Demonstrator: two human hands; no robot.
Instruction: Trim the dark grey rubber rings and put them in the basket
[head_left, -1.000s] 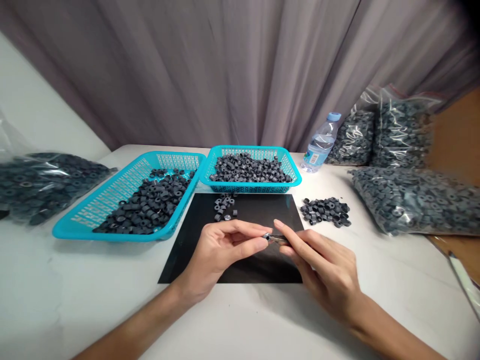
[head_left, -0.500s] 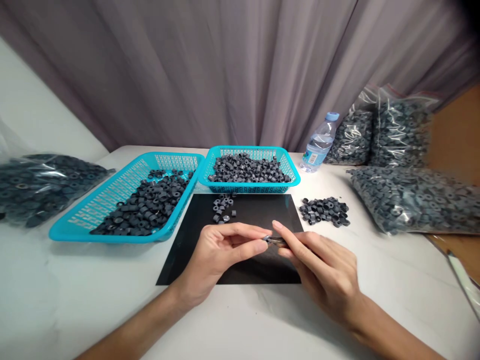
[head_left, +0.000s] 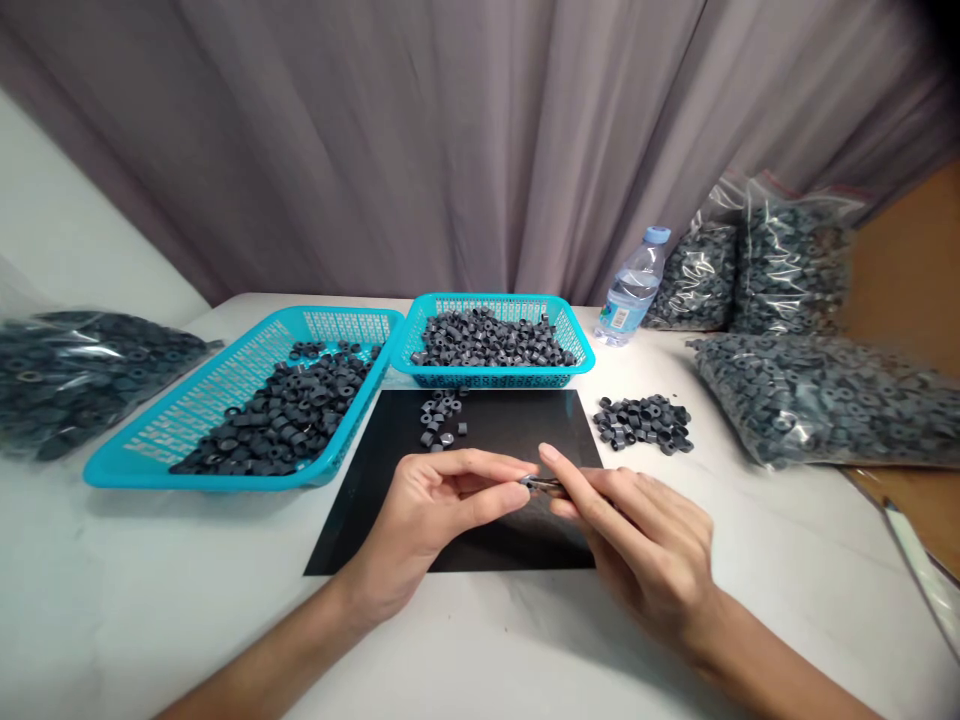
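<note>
My left hand [head_left: 442,510] pinches a small dark ring-like piece [head_left: 527,482] between thumb and forefinger, mostly covered by the fingertips. Fingers of my right hand [head_left: 645,530] are closed round a slim metal tool [head_left: 549,486], its tip touching the piece. Both hands are over the near part of a black mat [head_left: 480,545]. Several loose grey rings [head_left: 441,415] lie on the mat's far left part. To the right of the mat is a pile of grey rings [head_left: 643,422] on the white table.
Two turquoise baskets, one at left [head_left: 202,482] and one behind the mat [head_left: 495,376], hold many grey rings. A water bottle [head_left: 634,290] stands at the back right. Filled plastic bags lie at the left [head_left: 90,375] and right [head_left: 832,400] on the white table [head_left: 225,590].
The whole view has shifted slightly, moving the baskets, mat and bottle a little left in the picture. Both hands keep their grips, with the tool still at the small piece.
</note>
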